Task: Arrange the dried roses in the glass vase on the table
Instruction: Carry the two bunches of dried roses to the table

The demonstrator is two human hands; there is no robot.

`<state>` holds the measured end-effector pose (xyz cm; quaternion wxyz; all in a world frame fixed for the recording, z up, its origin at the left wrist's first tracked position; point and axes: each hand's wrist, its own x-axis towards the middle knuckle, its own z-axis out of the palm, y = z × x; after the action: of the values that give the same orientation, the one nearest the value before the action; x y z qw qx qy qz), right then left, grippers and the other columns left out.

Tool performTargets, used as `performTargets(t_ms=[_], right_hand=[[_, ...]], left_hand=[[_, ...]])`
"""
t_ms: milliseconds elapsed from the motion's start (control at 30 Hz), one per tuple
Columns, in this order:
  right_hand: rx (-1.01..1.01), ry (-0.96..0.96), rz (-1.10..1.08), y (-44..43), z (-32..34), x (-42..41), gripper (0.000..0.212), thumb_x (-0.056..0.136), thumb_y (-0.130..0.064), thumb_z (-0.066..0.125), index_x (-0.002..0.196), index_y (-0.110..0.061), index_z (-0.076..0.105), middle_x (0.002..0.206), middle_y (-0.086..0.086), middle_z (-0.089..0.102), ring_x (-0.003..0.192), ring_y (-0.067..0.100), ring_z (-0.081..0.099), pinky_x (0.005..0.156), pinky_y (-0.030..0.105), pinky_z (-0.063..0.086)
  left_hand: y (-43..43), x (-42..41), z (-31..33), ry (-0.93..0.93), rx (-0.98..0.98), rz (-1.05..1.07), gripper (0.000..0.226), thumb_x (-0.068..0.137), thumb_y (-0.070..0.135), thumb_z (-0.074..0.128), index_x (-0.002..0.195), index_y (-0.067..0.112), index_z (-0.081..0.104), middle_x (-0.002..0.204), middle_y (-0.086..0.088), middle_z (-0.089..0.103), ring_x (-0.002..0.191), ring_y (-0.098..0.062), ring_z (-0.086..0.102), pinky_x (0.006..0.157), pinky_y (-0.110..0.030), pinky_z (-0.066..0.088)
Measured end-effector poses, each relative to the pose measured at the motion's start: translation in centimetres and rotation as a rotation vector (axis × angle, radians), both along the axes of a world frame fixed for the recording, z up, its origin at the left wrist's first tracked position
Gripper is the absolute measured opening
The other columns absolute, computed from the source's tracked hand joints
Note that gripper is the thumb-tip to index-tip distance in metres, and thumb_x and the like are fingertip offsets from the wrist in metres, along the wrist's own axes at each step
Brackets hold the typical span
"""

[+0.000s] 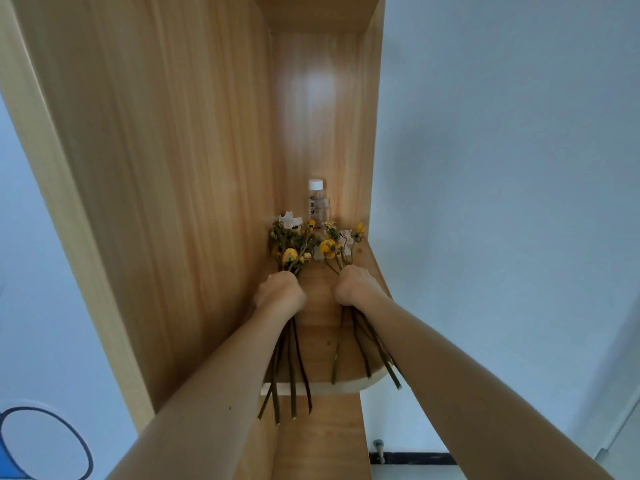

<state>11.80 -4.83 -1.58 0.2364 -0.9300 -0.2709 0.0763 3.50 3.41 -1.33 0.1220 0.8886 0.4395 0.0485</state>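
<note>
Our fingers are hidden from us: we see only the backs of both fists, so we cannot tell how each finger lies, only that both hands are curled closed around stems. Our left hand [281, 293] grips one bunch of dried roses [290, 247], its yellow heads and shrivelled leaves pointing away from us, its bare stems running back under our forearm and past the front edge of the wooden shelf [320, 308]. Our right hand [354, 285] grips a second bunch of dried roses [335, 244] the same way, with its stems fanning out under the wrist and over the shelf's rounded corner. Both bunches lie low over the shelf board, their heads side by side and nearly touching. Just behind the flowers stands a clear bottle with a white cap [317, 202], upright against the back panel; its lower part is masked by the blooms, and its printed label is too small for us to read. Bits of crumpled white paper [289, 218] show among the heads, partly covered. A tall side panel [166, 174] closes the shelf on the left, and a pale wall [512, 168] lies to the right. At the lower left a blue-rimmed round shape [45, 445] is cut off by the frame, and we cannot tell what it is.
</note>
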Motion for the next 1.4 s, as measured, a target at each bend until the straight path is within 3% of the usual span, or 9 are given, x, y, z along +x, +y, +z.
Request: performTargets(t_ms=[233, 367, 433, 500, 633, 833, 1033, 1267, 1400], right_hand=[[0.220, 0.135, -0.083, -1.5, 1.0, 1.3, 0.043, 0.091, -0.004, 0.046, 0.131, 0.008, 0.037, 0.127, 0.022, 0.050, 0.110, 0.034, 0.055, 0.079, 0.035, 0.048], [0.400, 0.195, -0.119, -3.9, 1.3, 1.6, 0.042, 0.094, -0.006, 0.045, 0.130, 0.007, 0.029, 0.121, 0.023, 0.049, 0.089, 0.031, 0.056, 0.047, 0.031, 0.045], [0.474, 0.196, -0.138, -5.4, 1.3, 1.6, 0.039, 0.095, -0.009, 0.042, 0.129, 0.005, 0.028, 0.119, 0.020, 0.049, 0.092, 0.029, 0.054, 0.053, 0.030, 0.044], [0.512, 0.162, -0.135, -7.1, 1.4, 1.2, 0.033, 0.097, -0.009, 0.038, 0.126, 0.005, 0.031, 0.107, 0.014, 0.049, 0.091, 0.026, 0.052, 0.063, 0.032, 0.044], [0.603, 0.120, -0.031, -11.1, 1.9, -1.0, 0.019, 0.099, -0.017, 0.037, 0.107, -0.002, 0.044, 0.074, 0.003, 0.044, 0.062, 0.015, 0.045, 0.051, 0.026, 0.038], [0.756, 0.299, 0.083, -19.5, 0.1, -7.4, 0.015, 0.097, -0.026, 0.047, 0.096, -0.011, 0.047, 0.061, -0.003, 0.036, 0.049, 0.010, 0.035, 0.044, 0.023, 0.034], [0.800, 0.486, 0.120, -27.8, -6.2, -13.2, 0.008, 0.096, -0.013, 0.048, 0.097, -0.013, 0.056, 0.049, -0.011, 0.039, 0.040, 0.007, 0.036, 0.037, 0.019, 0.034], [0.791, 0.691, 0.128, -36.3, -14.4, -19.1, 0.012, 0.093, -0.005, 0.047, 0.097, -0.007, 0.058, 0.047, -0.005, 0.040, 0.035, 0.010, 0.034, 0.036, 0.016, 0.034], [0.686, 0.754, 0.039, -39.6, -18.9, -22.3, 0.013, 0.093, -0.007, 0.048, 0.100, -0.010, 0.058, 0.046, -0.005, 0.041, 0.035, 0.009, 0.032, 0.035, 0.018, 0.033]], left_hand=[[0.0, -0.6, 1.1, -0.172, -0.081, -0.020, 0.025, 0.094, 0.016, 0.046, 0.110, 0.001, 0.057, 0.108, -0.015, 0.063, 0.100, -0.029, 0.061, 0.073, -0.033, 0.047], [-0.8, -1.3, 2.2, -0.298, -0.085, -0.008, 0.027, 0.096, 0.023, 0.045, 0.105, 0.000, 0.055, 0.108, -0.015, 0.060, 0.096, -0.030, 0.059, 0.067, -0.031, 0.043], [-1.4, -2.0, 2.8, -0.361, -0.080, -0.010, 0.029, 0.096, 0.024, 0.045, 0.106, -0.001, 0.054, 0.107, -0.017, 0.060, 0.096, -0.031, 0.060, 0.067, -0.031, 0.042], [-2.3, -2.9, 3.3, -0.416, -0.103, -0.030, 0.030, 0.096, 0.025, 0.044, 0.106, -0.002, 0.055, 0.104, -0.018, 0.061, 0.096, -0.032, 0.061, 0.068, -0.032, 0.043], [-4.8, -5.2, 4.0, -0.551, -0.204, -0.138, 0.023, 0.095, 0.024, 0.044, 0.086, 0.004, 0.053, 0.082, -0.016, 0.060, 0.078, -0.031, 0.062, 0.070, -0.036, 0.051], [-9.0, -11.1, 2.1, -0.730, -0.399, -0.274, 0.021, 0.094, 0.021, 0.047, 0.075, 0.011, 0.048, 0.054, -0.001, 0.048, 0.042, -0.012, 0.047, 0.044, -0.024, 0.042], [-12.7, -19.8, -2.9, -0.732, -0.445, -0.420, 0.035, 0.093, 0.023, 0.049, 0.060, 0.014, 0.045, 0.035, 0.001, 0.044, 0.030, -0.007, 0.039, 0.033, -0.019, 0.035], [-17.3, -28.2, -10.9, -0.574, -0.588, -0.507, 0.034, 0.091, 0.023, 0.052, 0.066, 0.045, 0.047, 0.038, 0.000, 0.043, 0.031, -0.007, 0.035, 0.034, -0.017, 0.031], [-19.4, -31.5, -15.9, -0.543, -0.759, -0.395, 0.027, 0.092, 0.010, 0.051, 0.074, 0.030, 0.049, 0.041, 0.001, 0.041, 0.033, -0.006, 0.033, 0.035, -0.018, 0.029]])
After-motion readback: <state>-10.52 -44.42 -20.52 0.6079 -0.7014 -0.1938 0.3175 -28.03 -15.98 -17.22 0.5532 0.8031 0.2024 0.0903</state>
